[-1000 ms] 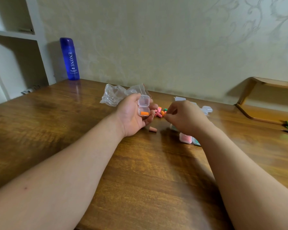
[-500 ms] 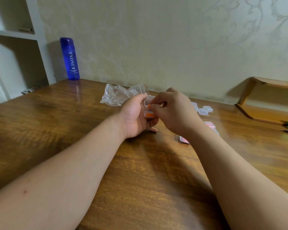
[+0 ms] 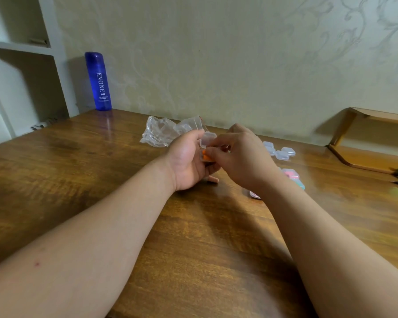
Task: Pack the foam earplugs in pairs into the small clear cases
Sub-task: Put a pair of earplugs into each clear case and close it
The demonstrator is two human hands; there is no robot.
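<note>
Clock: centred on the held case, 12 towards the wall.
Left hand: the left hand [image 3: 189, 164] lies palm up, its fingers and thumb curled round the small clear hinged plastic case [image 3: 209, 138], whose lid stands open towards 12.
Right hand: the right hand [image 3: 246, 161] is curled, with thumb and forefinger tips pinching the orange foam earplug [image 3: 206, 158] in the base of the case.
Loose plug: a pale pink foam earplug [image 3: 213, 180] lies on the brown wooden table [image 3: 101, 180] at 6, just below the left fingers.
Empty cases: a cluster of small clear empty cases [image 3: 282, 153] sits at 3, beyond the right hand.
Filled cases: cases with pink and teal contents [image 3: 291, 175] sit at 4, partly hidden by the right forearm.
Bag: a crumpled clear plastic bag [image 3: 159, 134] lies at 10, just beside the left thumb.
Bottle: a tall blue bottle [image 3: 98, 81] stands upright at 10, well apart, near the wall.
</note>
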